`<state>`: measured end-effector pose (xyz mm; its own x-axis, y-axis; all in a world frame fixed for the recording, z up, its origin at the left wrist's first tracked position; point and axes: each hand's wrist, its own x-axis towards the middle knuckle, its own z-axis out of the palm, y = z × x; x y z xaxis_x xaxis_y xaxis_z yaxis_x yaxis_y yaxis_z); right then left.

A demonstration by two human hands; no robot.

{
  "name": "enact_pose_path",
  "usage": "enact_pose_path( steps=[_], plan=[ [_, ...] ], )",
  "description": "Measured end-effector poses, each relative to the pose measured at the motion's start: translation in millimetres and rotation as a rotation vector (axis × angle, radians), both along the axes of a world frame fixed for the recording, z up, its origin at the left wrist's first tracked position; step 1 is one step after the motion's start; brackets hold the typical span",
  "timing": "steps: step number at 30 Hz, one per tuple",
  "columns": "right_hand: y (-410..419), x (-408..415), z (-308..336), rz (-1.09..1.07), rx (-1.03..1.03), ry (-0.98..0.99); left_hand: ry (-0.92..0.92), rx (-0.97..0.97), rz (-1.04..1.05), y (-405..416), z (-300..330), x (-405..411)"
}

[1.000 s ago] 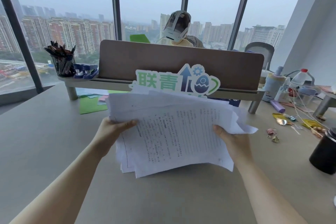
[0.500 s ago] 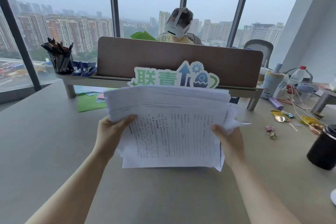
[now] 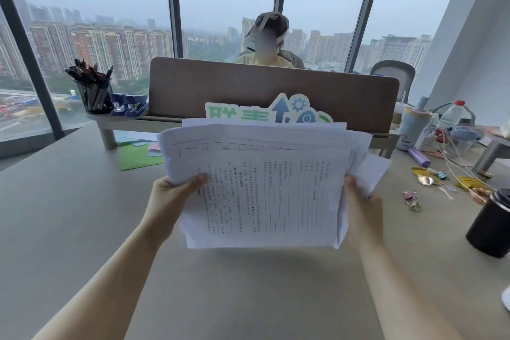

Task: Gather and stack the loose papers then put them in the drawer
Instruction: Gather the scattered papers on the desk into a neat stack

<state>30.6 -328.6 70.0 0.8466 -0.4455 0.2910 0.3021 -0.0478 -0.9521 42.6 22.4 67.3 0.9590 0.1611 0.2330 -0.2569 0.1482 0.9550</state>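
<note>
A bundle of white printed papers stands nearly upright above the grey desk, its lower edge lifted a little off the surface. My left hand grips the bundle's left side with the thumb on the front sheet. My right hand holds the right side, where a few sheets stick out unevenly. The sheets are roughly aligned, with staggered top edges. No drawer is in view.
Behind the papers stand a brown divider and a green-blue sign. Coloured paper sheets lie under the shelf at left. A pen cup, staplers, a black cup, bottles and clips are on the right. A person sits opposite.
The papers have been raised from a tilted, loose spread to a nearly upright bundle, and their edges have drawn closer together. Both hands kept their grip on the sides.
</note>
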Motion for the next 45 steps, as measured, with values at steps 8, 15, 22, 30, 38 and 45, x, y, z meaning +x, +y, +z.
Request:
enact_pose_path(
  steps=[8, 15, 22, 30, 38, 45],
  plan=[
    [14.5, -8.6, -23.6, 0.248, -0.073, 0.084, 0.12, 0.033, -0.052, -5.2, -30.8, -5.0],
    [29.1, -8.9, -21.9, 0.272, -0.069, -0.01, 0.059, -0.033, 0.013, -16.1, -22.3, -12.7],
    [27.0, -10.4, -20.6, 0.283, -0.003, -0.002, 0.052, -0.006, 0.064, -13.2, -19.4, -11.3],
    [37.8, -6.8, -29.9, 0.309, -0.031, 0.094, 0.075, -0.025, 0.049, -22.4, -38.4, -12.1],
    [37.4, -8.9, -29.0, 0.271, 0.055, 0.029, 0.03, 0.007, 0.062, -25.1, -25.6, -6.2],
    [36.0, -5.6, -18.3, 0.372, 0.032, 0.076, 0.051, 0.06, 0.048, -22.0, -15.3, 2.1]
  ],
)
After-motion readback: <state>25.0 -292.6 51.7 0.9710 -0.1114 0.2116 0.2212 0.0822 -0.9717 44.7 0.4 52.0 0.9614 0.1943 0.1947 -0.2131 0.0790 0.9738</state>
